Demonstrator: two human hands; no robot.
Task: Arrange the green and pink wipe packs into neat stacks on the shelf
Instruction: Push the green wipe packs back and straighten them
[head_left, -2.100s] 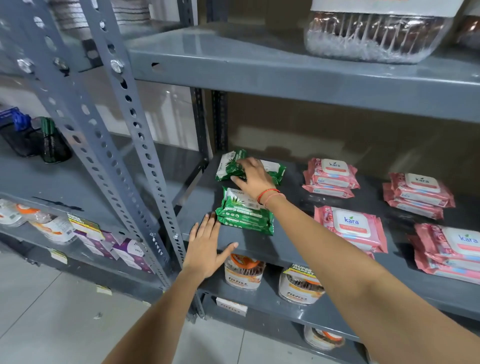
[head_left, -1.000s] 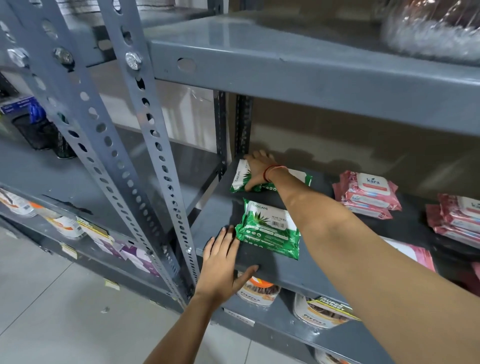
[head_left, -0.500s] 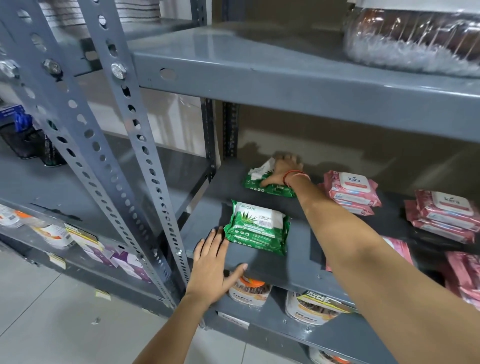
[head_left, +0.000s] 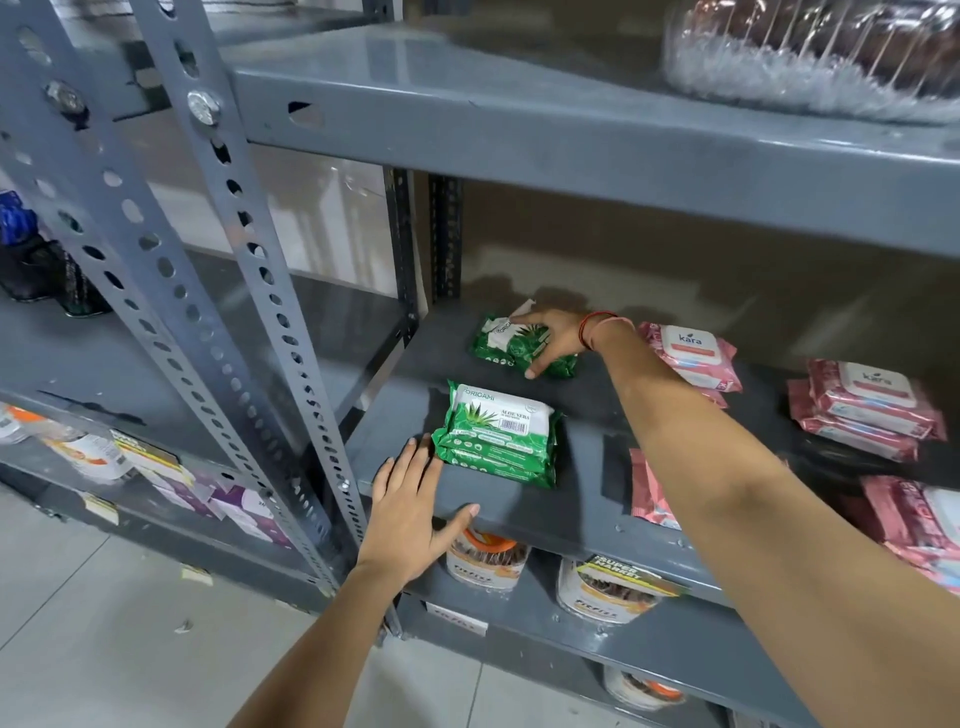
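On the grey metal shelf (head_left: 582, 514), a stack of green wipe packs (head_left: 498, 434) sits near the front left. A second green stack (head_left: 506, 345) lies farther back by the wall. My right hand (head_left: 553, 338) reaches deep and grips this back stack, thumb on its front edge. My left hand (head_left: 413, 506) lies flat on the shelf's front edge, fingertips touching the front green stack's left side. Pink wipe packs (head_left: 693, 356) are stacked to the right, with more pink stacks (head_left: 867, 410) beyond, and one pink stack (head_left: 649, 493) is partly hidden by my right forearm.
A perforated grey upright (head_left: 270, 306) stands left of the shelf. The shelf above (head_left: 571, 130) carries a clear plastic container (head_left: 810, 57). Jars (head_left: 485, 561) stand on the shelf below. The neighbouring rack at left holds dark items (head_left: 36, 265) and small packs (head_left: 171, 478).
My right hand has stayed on the back green stack, which has shifted slightly against the wall. My left hand has held its place at the front stack. The camera moved closer.
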